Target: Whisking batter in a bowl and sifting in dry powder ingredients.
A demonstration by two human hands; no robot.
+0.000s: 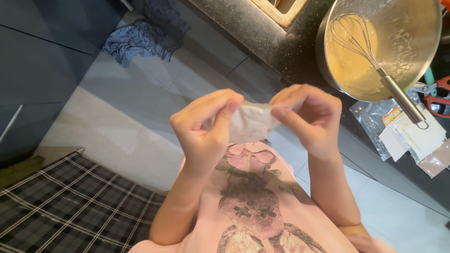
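Both hands are raised in front of the person's chest, over the pink printed shirt [248, 206], and between them they hold a small, translucent whitish plastic packet [251, 122]. The left hand [206, 129] is closed on the packet's left end, thumb and curled fingers pinching it. The right hand [309, 117] is closed on the packet's right upper edge, thumb and forefinger pressed together on the film. The packet's long axis runs roughly level from one hand to the other, side to side across the view; its upper edge is stretched between the two pinches and its crumpled body sags below them. It is in the air, well apart from the dark speckled stone tabletop [276, 42] at the upper right.

On that tabletop stands a large round steel mixing bowl [412, 33] with pale yellow batter [349, 58] in it. A steel wire whisk [370, 54] leans inside, its wires in the batter and its handle sticking out over the rim toward the lower right. Just beside the bowl lie clear plastic bags with pale paper sachets [408, 136], and red-handled scissors [438, 96] near the edge. Below is a pale tiled floor [126, 122] with a crumpled blue cloth [140, 35] and a dark checked mat [65, 206].
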